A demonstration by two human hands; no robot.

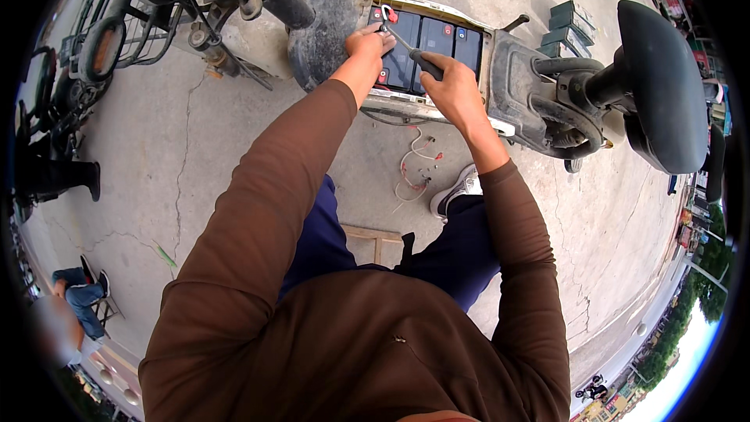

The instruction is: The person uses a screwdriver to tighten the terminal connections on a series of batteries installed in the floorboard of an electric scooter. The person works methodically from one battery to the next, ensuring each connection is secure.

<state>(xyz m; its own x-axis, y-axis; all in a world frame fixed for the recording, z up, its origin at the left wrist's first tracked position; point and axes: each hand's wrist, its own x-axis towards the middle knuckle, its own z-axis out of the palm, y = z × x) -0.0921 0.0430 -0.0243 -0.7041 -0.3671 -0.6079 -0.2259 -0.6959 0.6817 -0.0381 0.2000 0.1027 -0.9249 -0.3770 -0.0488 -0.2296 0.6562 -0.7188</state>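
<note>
- The scooter (pixel 437 70) is lying on its side on the cracked concrete ground (pixel 195 180), its floor compartment opened and its black seat (pixel 664 86) sticking up at the right.
- 4 black batteries (pixel 437 43) are sitting side by side inside that compartment, filling it from edge to edge.
- The right hand (pixel 453 90) is gripping the dark handle of a screwdriver (pixel 406 47), whose shaft is slanting up-left to a terminal near the compartment's left end.
- The left hand (pixel 366 41) is curling over that same corner; whether it is pinching the red-capped wire (pixel 388 14) I cannot tell.
- Judging by this, a terminal screw is being worked; the next move is calling for steady turning with the tip kept seated.
- Loose red and white wires (pixel 414 168) are lying on the ground just below the scooter.
</note>
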